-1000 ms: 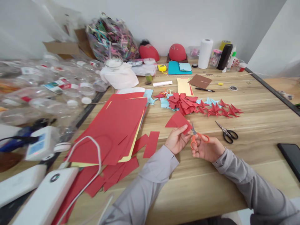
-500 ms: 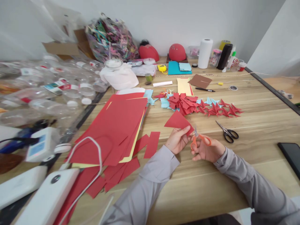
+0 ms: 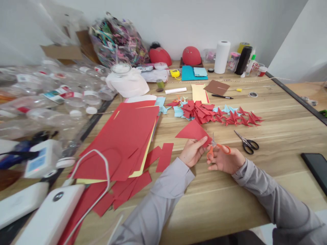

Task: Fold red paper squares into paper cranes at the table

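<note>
Paper (image 3: 191,130): one red piece, pointed in outline, in the left hand (image 3: 192,153) above the table (image 3: 217,211), nearer the person than the heap (image 3: 200,111) of red and blue folded shapes. The left thumb lies on top near the right-hand corner, fingers beneath, pinching it. The right hand (image 3: 226,161) holds the orange scissors (image 3: 224,148) by the loops, its lower fingers loosely spread; which finger sits in which loop cannot be told. The blades stand just beside the corner; whether they touch it is not determinable.

Handling, as judged: paper light, thin, fairly stiff, its far end standing out unsupported. It should crease or tear sooner than stretch, and may swivel in a loose pinch. Recommended hold: flat, close to the corner, fingertips clear of the blades. Scissors rigid, best taken by the loops (a black pair (image 3: 247,143) lies beyond the right hand).
</note>
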Available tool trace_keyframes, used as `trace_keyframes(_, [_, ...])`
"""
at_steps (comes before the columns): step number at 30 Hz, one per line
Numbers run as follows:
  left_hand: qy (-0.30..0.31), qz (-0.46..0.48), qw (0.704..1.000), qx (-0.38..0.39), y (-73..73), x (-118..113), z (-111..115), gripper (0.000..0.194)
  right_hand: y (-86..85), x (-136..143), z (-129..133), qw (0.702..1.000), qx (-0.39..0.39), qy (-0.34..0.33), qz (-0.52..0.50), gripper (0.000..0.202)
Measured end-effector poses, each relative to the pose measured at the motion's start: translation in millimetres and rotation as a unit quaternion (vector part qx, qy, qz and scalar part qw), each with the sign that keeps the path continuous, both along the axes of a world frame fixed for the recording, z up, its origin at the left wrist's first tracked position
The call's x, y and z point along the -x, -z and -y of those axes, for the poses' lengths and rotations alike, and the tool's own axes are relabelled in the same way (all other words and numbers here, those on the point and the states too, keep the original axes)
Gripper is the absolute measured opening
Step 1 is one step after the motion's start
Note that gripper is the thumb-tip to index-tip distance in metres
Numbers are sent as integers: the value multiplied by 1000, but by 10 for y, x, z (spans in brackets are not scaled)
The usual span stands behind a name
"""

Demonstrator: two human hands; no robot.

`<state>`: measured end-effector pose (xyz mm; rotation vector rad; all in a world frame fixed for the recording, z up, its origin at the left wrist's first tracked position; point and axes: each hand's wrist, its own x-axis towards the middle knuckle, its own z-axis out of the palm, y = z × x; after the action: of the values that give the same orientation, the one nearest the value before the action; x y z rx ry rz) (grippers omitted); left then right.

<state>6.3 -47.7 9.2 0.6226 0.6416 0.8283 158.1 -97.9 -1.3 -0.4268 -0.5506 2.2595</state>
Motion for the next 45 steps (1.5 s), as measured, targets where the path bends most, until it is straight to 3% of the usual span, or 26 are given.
trace_keyframes(15, [9, -32, 999, -43, 57, -3, -9, 34, -3, -15, -13, 1000, 5, 15, 19, 42])
trace_keyframes(22, [-31, -35, 999, -26, 50, -23, -3, 34, -6, -13, -23, 999, -1, 26, 26, 37])
trace_keyframes(34, [-7, -40, 999, -33, 62, -23, 8, 34, 12, -11, -25, 1000, 2, 21, 11, 41])
trace_keyframes(45, [-33, -28, 999, -23, 63, -30, 3, 34, -18, -29, -35, 1000, -2, 28, 13, 37])
